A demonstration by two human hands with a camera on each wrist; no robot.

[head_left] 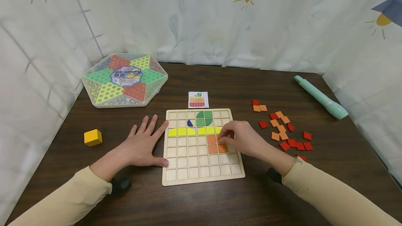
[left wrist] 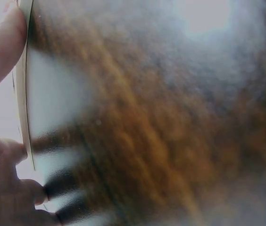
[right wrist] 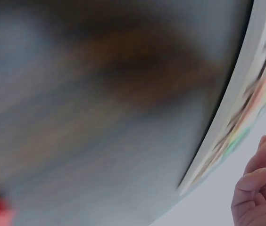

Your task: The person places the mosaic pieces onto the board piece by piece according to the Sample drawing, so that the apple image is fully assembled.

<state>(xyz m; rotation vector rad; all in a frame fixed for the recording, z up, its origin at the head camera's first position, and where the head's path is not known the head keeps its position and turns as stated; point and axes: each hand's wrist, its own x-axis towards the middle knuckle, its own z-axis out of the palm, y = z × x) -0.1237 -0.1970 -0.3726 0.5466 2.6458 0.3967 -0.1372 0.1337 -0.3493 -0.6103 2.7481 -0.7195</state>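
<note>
A pale wooden grid board [head_left: 183, 174] lies on the table with yellow pieces [head_left: 181, 132], green pieces [head_left: 200, 122] and a small blue piece [head_left: 190, 123] in its cells. Spread flat, my left hand [head_left: 139, 149] has its thumb on the board's left edge and its index fingertip at the upper left edge. With bent fingers, my right hand [head_left: 243, 138] pinches an orange square tile [head_left: 219, 137] at a cell right of the middle; the fingertips partly hide it. Orange tiles [head_left: 212, 149] fill the cells beside and below.
Loose orange tiles [head_left: 274, 123] and red tiles [head_left: 284, 145] lie scattered to the right. A small picture card [head_left: 198, 99] lies behind the board. Farther out are a hexagonal star-patterned game box [head_left: 125, 79], a yellow block [head_left: 92, 137] and a mint-green tube-shaped object [head_left: 320, 96].
</note>
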